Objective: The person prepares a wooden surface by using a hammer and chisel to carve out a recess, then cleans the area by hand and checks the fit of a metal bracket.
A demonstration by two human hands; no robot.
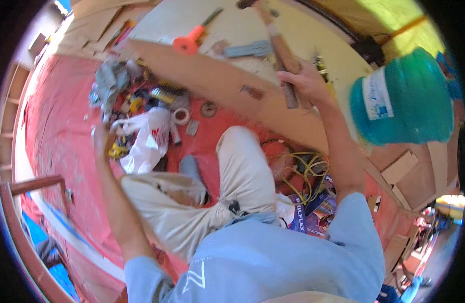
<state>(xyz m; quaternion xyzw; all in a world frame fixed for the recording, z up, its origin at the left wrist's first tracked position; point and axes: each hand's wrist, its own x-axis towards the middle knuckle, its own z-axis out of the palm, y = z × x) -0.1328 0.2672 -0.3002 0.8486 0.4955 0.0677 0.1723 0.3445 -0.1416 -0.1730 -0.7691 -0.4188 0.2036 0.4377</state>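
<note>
My right hand is closed round the wooden handle of a hammer, whose dark head points up and away at the top. A second dark, flat bar shows below the fingers; whether it belongs to the hammer I cannot tell. My left hand is at the left over the red floor covering, smeared by motion, beside a white plastic bag and a heap of tools. Its fingers are too blurred to read. On the pale board beyond lie an orange-handled screwdriver and a grey-blue strip-shaped piece.
A brown board edge spans the middle. At right stands a large green translucent water container. A yellow cord lies coiled near my right knee, over printed packaging. A tape roll sits by the bag. Wooden framing borders the left.
</note>
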